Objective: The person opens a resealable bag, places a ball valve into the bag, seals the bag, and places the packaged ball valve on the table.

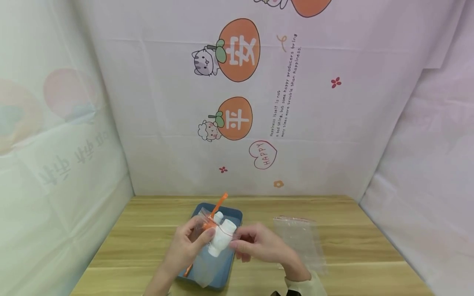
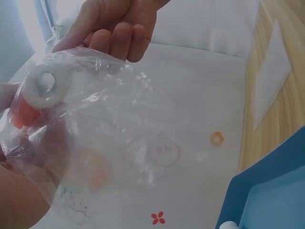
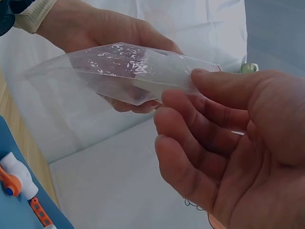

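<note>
Worktop (image 1: 359, 246): far edge meets the printed cloth backdrop (image 1: 314, 144); blue tray (image 1: 224, 274) left of centre, its far edge just short of that line. Wood grain shows from the tray to the worktop's left edge, and between tray and the flat second zip bag (image 1: 298, 236) on the right, whose red-lined end faces the far edge; the right forearm crosses above it. Clear zip bag (image 1: 205, 269) is held up over the tray — left hand (image 1: 189, 244) gripping it with thumb against curled fingers, right hand (image 1: 263, 242) pinching its edge between thumb and fingertips, the other fingers curled. A white valve-like fitting (image 1: 222, 237) shows at the bag between the two hands, above the tray's right half; from the head view cannot tell whether it is inside or behind the film. Left wrist view adds a white ring end (image 2: 46, 86), round bore visible, and orange plastic (image 2: 27, 113), both beside the left thumb. Right wrist view alone clearly shows a white valve (image 3: 21, 176) with blue-centred orange hub and a perforated orange strip (image 3: 40, 212) in the tray. Fitting's long axis: near-left to far-right. Orange lever (image 1: 219, 205) points toward the worktop's far edge, leaning right — its attachment is unclear. Bag's red seal line slants far-left to near-right; its film hangs toward the tray's near edge.
</note>
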The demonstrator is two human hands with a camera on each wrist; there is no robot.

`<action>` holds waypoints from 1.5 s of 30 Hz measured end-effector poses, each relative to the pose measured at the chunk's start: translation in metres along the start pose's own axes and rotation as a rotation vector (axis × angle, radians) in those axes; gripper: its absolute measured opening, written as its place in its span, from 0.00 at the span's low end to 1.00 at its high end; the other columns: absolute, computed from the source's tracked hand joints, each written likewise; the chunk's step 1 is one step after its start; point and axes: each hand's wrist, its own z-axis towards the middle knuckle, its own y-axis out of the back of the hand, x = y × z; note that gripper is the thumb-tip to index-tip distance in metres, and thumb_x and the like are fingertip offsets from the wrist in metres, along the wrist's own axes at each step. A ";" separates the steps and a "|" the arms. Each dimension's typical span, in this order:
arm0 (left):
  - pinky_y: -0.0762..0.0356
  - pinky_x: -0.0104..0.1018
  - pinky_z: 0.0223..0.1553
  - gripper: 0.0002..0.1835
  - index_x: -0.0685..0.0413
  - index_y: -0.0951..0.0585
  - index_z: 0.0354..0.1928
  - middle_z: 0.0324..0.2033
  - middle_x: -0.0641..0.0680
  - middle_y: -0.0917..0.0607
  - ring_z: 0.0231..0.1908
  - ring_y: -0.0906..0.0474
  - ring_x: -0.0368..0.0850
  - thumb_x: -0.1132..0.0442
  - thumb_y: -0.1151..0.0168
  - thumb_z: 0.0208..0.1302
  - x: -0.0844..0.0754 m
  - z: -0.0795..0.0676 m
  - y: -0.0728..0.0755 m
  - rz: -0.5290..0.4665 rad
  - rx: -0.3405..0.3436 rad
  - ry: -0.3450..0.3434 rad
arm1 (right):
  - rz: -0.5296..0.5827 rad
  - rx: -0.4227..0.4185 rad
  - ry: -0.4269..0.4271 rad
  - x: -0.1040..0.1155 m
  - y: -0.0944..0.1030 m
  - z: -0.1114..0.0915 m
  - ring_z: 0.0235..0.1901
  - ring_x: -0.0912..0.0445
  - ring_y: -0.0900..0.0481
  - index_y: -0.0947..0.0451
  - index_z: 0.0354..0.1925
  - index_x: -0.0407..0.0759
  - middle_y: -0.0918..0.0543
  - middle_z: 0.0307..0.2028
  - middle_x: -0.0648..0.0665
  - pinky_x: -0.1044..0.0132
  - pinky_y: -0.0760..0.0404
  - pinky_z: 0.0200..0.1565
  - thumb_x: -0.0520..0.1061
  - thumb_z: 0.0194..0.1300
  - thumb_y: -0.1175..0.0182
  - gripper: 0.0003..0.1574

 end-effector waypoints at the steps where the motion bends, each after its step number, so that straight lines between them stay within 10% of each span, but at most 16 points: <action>1: 0.18 0.32 0.32 0.08 0.59 0.21 0.47 0.38 0.47 0.19 0.35 0.22 0.34 0.73 0.45 0.69 0.000 0.000 -0.001 0.002 -0.004 0.006 | -0.002 -0.002 0.014 0.000 0.001 0.000 0.20 0.64 0.24 0.23 0.31 0.35 0.20 0.22 0.34 0.65 0.19 0.22 0.42 0.72 0.44 0.13; 20: 0.20 0.32 0.28 0.07 0.54 0.18 0.46 0.33 0.49 0.19 0.28 0.24 0.35 0.66 0.43 0.71 0.000 0.001 -0.014 0.065 -0.113 0.201 | -0.155 -0.155 0.130 0.007 0.006 -0.005 0.16 0.67 0.32 0.20 0.34 0.42 0.24 0.17 0.43 0.74 0.34 0.17 0.36 0.72 0.47 0.11; 26: 0.27 0.29 0.16 0.05 0.58 0.18 0.43 0.26 0.49 0.21 0.20 0.28 0.31 0.67 0.41 0.69 0.005 0.002 -0.024 0.080 -0.153 0.146 | -0.107 -0.175 0.211 0.006 0.006 -0.005 0.18 0.68 0.28 0.24 0.31 0.42 0.24 0.16 0.41 0.74 0.34 0.16 0.30 0.72 0.50 0.14; 45: 0.22 0.29 0.25 0.03 0.63 0.20 0.40 0.27 0.49 0.16 0.27 0.20 0.34 0.72 0.39 0.65 0.003 0.001 -0.026 0.009 -0.195 0.102 | -0.232 -0.305 0.221 0.003 0.022 -0.012 0.20 0.56 0.20 0.19 0.34 0.39 0.19 0.20 0.41 0.68 0.22 0.21 0.29 0.67 0.45 0.10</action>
